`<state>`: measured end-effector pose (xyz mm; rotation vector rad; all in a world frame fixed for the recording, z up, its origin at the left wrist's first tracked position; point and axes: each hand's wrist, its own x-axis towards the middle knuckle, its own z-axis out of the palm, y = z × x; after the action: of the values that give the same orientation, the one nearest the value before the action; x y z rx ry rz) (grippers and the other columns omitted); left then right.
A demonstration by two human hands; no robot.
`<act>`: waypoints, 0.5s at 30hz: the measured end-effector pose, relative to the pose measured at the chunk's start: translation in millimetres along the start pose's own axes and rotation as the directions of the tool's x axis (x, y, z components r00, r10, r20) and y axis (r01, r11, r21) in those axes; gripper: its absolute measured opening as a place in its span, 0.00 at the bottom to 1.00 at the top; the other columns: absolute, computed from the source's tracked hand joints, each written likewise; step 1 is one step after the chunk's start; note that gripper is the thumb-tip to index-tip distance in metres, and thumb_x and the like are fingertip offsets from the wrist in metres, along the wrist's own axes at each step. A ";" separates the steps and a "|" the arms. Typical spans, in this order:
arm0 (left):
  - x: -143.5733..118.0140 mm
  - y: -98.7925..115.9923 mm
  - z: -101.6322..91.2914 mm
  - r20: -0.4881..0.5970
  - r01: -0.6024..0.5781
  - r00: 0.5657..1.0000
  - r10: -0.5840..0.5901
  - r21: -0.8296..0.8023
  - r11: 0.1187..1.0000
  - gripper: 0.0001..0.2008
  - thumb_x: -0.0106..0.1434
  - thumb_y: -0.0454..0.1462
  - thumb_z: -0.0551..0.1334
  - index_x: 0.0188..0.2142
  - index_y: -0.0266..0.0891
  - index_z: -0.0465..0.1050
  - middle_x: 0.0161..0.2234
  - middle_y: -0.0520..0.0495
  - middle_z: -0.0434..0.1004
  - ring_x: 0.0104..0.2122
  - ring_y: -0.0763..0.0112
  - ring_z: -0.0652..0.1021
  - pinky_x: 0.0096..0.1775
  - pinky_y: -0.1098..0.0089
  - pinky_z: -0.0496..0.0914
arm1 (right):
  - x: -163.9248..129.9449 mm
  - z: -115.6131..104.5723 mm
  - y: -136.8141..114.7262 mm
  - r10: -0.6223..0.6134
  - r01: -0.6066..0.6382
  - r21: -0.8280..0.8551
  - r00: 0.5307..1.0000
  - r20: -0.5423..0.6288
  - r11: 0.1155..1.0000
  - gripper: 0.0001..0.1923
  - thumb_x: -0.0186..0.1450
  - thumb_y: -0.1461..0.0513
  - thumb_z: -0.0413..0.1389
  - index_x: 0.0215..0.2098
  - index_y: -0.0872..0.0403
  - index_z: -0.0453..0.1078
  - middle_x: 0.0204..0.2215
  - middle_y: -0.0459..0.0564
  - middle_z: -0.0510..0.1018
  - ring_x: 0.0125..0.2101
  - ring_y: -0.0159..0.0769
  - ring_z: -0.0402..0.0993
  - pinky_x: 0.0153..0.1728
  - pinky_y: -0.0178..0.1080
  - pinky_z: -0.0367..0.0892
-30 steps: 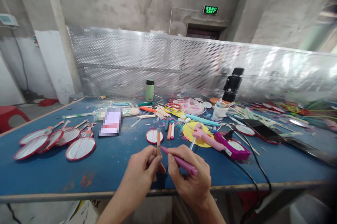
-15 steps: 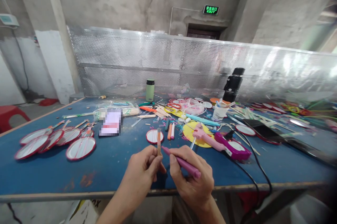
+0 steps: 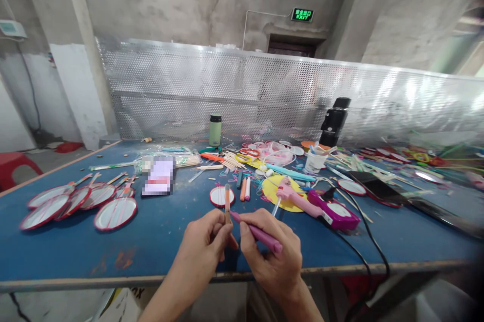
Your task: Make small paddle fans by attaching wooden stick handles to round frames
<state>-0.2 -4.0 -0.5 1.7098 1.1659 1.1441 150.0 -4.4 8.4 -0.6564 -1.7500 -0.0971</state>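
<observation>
Left hand (image 3: 206, 241): thumb and fingers pinching one craft stick (image 3: 227, 200), upright, its top overlapping the landmark, a red-rimmed white disc (image 3: 218, 197); presumably held so to steady it against the pen.
Right hand (image 3: 278, 254): closed in a writing grip round one purple marker (image 3: 264, 238), nearer than the disc and to its right; tip at the stick, contact too fine to confirm. No lettering legible.
Pens, one orange (image 3: 243, 190), one white (image 3: 247, 190): side by side, just right of the disc.
Glue gun (image 3: 293, 197), pink: farther right, lying partly over a yellow disc (image 3: 271, 188).
Phone (image 3: 159, 177): left of the disc; screen pixelated, unreadable.
Sign (image 3: 302, 14), green: high beyond the disc, reading "安全出口 EXIT".
</observation>
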 end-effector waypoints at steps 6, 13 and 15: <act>1.2 -0.9 0.4 0.005 -0.001 1.000 0.001 -0.014 1.000 0.16 0.68 0.45 0.56 0.28 0.39 0.69 0.18 0.55 0.68 0.20 0.74 0.67 0.26 0.74 0.59 | -1.9 0.2 1.3 -0.006 0.006 -0.017 1.000 -0.014 1.000 0.08 0.63 0.70 0.55 0.38 0.53 0.72 0.26 0.45 0.79 0.24 0.29 0.72 0.27 0.33 0.68; 1.4 -0.3 0.7 0.011 0.014 1.000 -0.014 -0.014 1.000 0.16 0.67 0.45 0.56 0.27 0.40 0.67 0.18 0.56 0.66 0.20 0.74 0.67 0.25 0.74 0.59 | -1.7 0.9 1.0 -0.006 0.005 -0.005 0.999 -0.033 1.000 0.09 0.63 0.71 0.55 0.38 0.53 0.72 0.26 0.45 0.78 0.23 0.29 0.71 0.26 0.32 0.67; 1.6 0.0 0.7 0.008 0.008 1.000 -0.008 -0.006 1.000 0.16 0.68 0.45 0.56 0.27 0.40 0.68 0.18 0.56 0.66 0.20 0.74 0.67 0.26 0.74 0.59 | -1.3 1.0 0.8 -0.010 0.010 0.002 0.999 -0.031 1.000 0.09 0.63 0.71 0.55 0.38 0.53 0.72 0.26 0.45 0.78 0.23 0.29 0.72 0.26 0.32 0.67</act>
<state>0.8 -2.6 -0.4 1.7016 1.1624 1.1342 149.7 -3.8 6.7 -0.6413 -1.7233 -0.1121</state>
